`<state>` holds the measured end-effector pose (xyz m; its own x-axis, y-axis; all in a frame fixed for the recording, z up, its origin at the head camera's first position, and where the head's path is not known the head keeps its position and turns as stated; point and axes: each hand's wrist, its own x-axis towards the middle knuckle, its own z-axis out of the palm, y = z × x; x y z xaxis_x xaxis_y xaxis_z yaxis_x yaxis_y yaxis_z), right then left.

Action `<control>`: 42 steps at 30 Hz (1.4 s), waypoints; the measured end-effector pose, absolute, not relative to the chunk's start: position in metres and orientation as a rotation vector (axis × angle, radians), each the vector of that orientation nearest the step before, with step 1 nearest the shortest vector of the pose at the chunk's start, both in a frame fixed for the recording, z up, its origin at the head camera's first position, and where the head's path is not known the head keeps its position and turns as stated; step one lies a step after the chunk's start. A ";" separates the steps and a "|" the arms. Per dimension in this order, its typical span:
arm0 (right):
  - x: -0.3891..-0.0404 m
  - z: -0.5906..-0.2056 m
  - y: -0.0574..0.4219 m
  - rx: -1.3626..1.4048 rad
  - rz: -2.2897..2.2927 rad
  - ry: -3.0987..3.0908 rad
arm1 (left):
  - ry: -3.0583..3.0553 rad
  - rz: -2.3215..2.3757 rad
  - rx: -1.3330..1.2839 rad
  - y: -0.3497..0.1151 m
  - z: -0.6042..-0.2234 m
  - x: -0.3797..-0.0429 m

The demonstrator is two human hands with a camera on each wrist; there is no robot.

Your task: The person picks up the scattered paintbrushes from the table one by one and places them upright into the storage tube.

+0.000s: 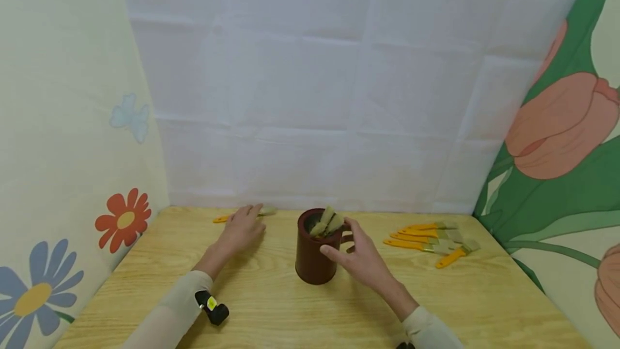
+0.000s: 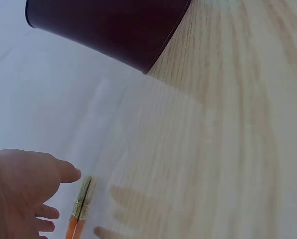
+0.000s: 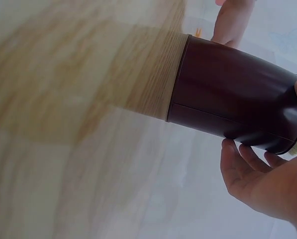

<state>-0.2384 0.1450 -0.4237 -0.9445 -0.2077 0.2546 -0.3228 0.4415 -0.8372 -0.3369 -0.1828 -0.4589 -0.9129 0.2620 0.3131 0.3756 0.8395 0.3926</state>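
A dark red mug-like can point(image 1: 316, 257) with a side handle stands upright on the table, tan brush bristles point(image 1: 327, 223) showing at its mouth. My right hand point(image 1: 363, 260) holds it near the rim, thumb on the near side; in the right wrist view the fingers point(image 3: 238, 167) lie against the can's wall point(image 3: 228, 89). Farther left, my left hand point(image 1: 242, 230) reaches over an orange-handled paintbrush point(image 1: 222, 219). In the left wrist view the hand's fingers are spread beside the brush point(image 2: 79, 206), which appears doubled there. Whether they touch it, I cannot tell.
Several orange-handled paintbrushes point(image 1: 421, 238) lie grouped on the right of the wooden table point(image 1: 271, 311). A white cloth wall point(image 1: 300, 96) closes off the back, and flower-printed panels point(image 1: 63, 149) stand at both sides.
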 end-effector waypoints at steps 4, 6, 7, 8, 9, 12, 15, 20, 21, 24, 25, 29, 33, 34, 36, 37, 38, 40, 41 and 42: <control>-0.238 -0.424 0.145 0.476 1.525 -2.559 | -2.812 -0.618 -0.491 -0.185 -0.460 -0.337; -0.238 -0.423 0.145 0.476 1.525 -2.554 | -2.827 -0.587 -0.491 -0.186 -0.462 -0.337; -0.238 -0.424 0.145 0.478 1.526 -2.552 | -2.832 -0.575 -0.488 -0.186 -0.462 -0.336; -0.238 -0.424 0.145 0.474 1.530 -2.551 | -2.834 -0.561 -0.481 -0.186 -0.462 -0.336; -0.238 -0.424 0.145 0.476 1.531 -2.552 | -2.835 -0.551 -0.472 -0.186 -0.463 -0.335; -0.238 -0.424 0.145 0.479 1.535 -2.553 | -2.841 -0.541 -0.432 -0.185 -0.462 -0.333; -0.239 -0.424 0.145 0.477 1.534 -2.555 | -2.832 -0.514 -0.403 -0.183 -0.460 -0.332; -0.239 -0.425 0.146 0.462 1.527 -2.558 | -2.771 -0.542 -0.370 -0.180 -0.458 -0.333; -0.239 -0.425 0.146 0.462 1.528 -2.558 | -2.758 -0.552 -0.367 -0.181 -0.458 -0.334; -0.240 -0.425 0.146 0.469 1.534 -2.554 | -2.736 -0.576 -0.359 -0.183 -0.459 -0.335; -0.240 -0.426 0.145 0.479 1.538 -2.553 | -2.737 -0.576 -0.360 -0.184 -0.459 -0.335; -0.240 -0.428 0.145 0.485 1.540 -2.558 | -2.778 -0.589 -0.380 -0.185 -0.462 -0.335; -0.238 -0.429 0.145 0.506 1.574 -2.575 | -2.810 -0.604 -0.364 -0.186 -0.469 -0.335; -0.238 -0.429 0.144 0.512 1.586 -2.579 | -2.808 -0.598 -0.356 -0.186 -0.471 -0.336; -0.238 -0.429 0.142 0.523 1.593 -2.584 | -2.808 -0.582 -0.336 -0.187 -0.472 -0.339; -0.238 -0.428 0.142 0.520 1.594 -2.585 | -2.802 -0.572 -0.329 -0.187 -0.472 -0.342; -0.238 -0.428 0.142 0.521 1.593 -2.583 | -2.796 -0.559 -0.323 -0.187 -0.471 -0.346; -0.239 -0.426 0.143 0.515 1.576 -2.581 | -2.778 -0.559 -0.326 -0.186 -0.470 -0.354; -0.239 -0.426 0.144 0.511 1.569 -2.581 | -2.768 -0.560 -0.332 -0.185 -0.468 -0.358; -0.239 -0.425 0.146 0.509 1.566 -2.581 | -2.753 -0.564 -0.339 -0.184 -0.467 -0.361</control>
<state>-0.2387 0.1457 -0.4254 -0.9416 -0.2386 0.2377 -0.3210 0.4224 -0.8476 -0.3609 -0.1843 -0.4669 -0.9240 0.1662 0.3443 0.2881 0.8947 0.3414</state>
